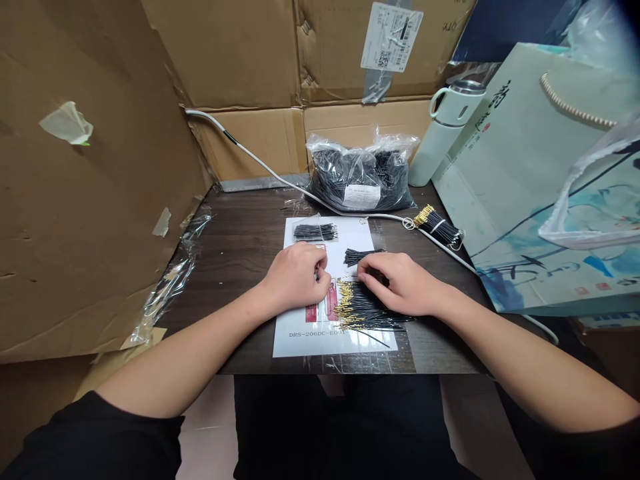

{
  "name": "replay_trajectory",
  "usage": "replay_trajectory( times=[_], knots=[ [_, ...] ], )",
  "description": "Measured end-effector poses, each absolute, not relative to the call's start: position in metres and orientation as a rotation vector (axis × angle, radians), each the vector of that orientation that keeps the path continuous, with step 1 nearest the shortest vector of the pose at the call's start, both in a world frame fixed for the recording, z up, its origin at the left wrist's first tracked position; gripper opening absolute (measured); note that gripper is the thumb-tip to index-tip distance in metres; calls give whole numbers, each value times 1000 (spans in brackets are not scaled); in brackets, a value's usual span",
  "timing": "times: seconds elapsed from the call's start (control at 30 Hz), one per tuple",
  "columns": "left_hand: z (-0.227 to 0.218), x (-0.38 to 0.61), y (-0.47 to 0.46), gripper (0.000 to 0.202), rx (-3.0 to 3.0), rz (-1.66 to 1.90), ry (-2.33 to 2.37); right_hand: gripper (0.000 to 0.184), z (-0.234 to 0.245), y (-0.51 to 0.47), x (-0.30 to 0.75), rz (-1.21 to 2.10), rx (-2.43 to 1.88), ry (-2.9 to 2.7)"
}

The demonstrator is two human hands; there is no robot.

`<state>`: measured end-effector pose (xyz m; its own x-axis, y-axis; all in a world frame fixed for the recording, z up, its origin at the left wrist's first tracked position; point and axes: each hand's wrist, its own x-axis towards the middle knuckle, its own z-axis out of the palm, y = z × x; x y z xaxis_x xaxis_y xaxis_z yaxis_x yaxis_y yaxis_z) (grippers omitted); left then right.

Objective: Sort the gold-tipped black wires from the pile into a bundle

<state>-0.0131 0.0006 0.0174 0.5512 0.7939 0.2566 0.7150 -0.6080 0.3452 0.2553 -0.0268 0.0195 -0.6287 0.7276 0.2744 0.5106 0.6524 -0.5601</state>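
Observation:
Over the white printed sheet [340, 341], my left hand [299, 277] is closed in a pinch. A small dark bit shows between its fingers, too small to name. My right hand [403, 283] curls with thumb and forefinger close together; what they hold, if anything, I cannot make out. Beneath and beside it lies a spread of black wires with gold-coloured tips [373, 310]. Just beyond its fingers is a small pile of short black pieces [357, 256]. Past my left hand, more black pieces [316, 232] lie in a clear plastic holder.
A clear bag of black pieces [360, 177] stands at the back, with a white cable [265, 165] running in front. To the right are a tied wire bundle [440, 227], a pale bottle [445, 133] and a paper bag [550, 200]. Cardboard walls [90, 200] enclose the table.

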Motion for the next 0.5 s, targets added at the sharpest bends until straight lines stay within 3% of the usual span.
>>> replay_trajectory(
  times=[0.27, 0.5],
  knots=[
    [12, -9, 0, 18, 2422, 747, 1084, 9, 16, -27, 256, 540, -996, -2284],
    [11, -13, 3, 11, 2633, 634, 1134, 9, 15, -26, 256, 507, -989, -2298]
  ],
)
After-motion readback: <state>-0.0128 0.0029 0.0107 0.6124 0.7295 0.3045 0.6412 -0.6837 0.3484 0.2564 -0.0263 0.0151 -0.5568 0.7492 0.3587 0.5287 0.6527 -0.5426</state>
